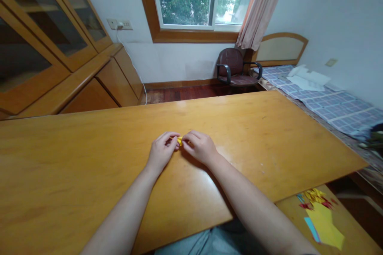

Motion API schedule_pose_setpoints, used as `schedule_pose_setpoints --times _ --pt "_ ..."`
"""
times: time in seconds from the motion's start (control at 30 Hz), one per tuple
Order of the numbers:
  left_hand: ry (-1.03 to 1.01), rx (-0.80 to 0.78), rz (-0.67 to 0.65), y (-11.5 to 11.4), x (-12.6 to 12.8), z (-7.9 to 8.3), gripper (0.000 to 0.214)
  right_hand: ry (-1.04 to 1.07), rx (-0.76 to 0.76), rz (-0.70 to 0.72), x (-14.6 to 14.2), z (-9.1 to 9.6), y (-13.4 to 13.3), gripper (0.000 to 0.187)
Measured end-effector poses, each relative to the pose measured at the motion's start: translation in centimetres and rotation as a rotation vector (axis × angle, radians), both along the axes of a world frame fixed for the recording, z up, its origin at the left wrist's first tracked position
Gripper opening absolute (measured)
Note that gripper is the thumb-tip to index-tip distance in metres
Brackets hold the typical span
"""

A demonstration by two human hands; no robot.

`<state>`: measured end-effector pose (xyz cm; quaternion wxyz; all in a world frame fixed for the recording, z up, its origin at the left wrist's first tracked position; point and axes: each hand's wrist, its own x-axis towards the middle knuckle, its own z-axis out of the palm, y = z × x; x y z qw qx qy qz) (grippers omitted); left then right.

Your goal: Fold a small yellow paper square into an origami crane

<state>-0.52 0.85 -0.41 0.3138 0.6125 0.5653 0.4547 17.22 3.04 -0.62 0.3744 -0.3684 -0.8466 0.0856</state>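
Observation:
A small yellow piece, apparently folded paper (180, 141), shows between my fingertips just above the wooden table (89, 159). My left hand (161, 149) pinches it from the left, thumb and fingers closed together. From the other side, my right hand (201, 146) grips its right end, also closed. Most of the piece is hidden behind the fingers, so its full shape cannot be made out.
On a lower surface at the right lie yellow paper sheets (324, 225), a light blue strip (312, 230) and a pile of small yellow pieces (314, 195) with red bits. A chair (231, 65), bed (338, 103) and cabinet (86, 91) stand beyond the table.

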Motion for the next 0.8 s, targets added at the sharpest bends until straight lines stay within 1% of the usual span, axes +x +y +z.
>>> schedule_pose_setpoints --times 0.13,0.33,0.43,0.63,0.73,0.8 --pt "0.022 -0.010 -0.005 -0.09 0.13 0.11 0.020 -0.022 0.010 0.009 -0.05 0.21 -0.03 0.014" --pt "0.117 0.040 -0.032 -0.12 0.06 -0.06 0.021 -0.020 0.030 0.014 0.02 0.13 -0.05 0.015" --pt "0.125 0.059 -0.036 -0.26 0.08 0.09 0.020 -0.023 0.023 0.009 0.07 0.08 -0.03 0.015" --pt "0.050 0.032 0.002 -0.25 0.09 0.27 0.019 0.007 0.000 0.045 -0.09 0.31 0.06 0.015" --pt "-0.050 -0.025 0.035 -0.09 0.06 0.29 0.023 0.099 -0.036 0.042 0.00 0.33 0.20 0.015" --pt "-0.144 -0.073 0.062 0.01 0.07 0.37 0.028 0.192 -0.074 0.008 0.19 0.24 0.41 0.014"
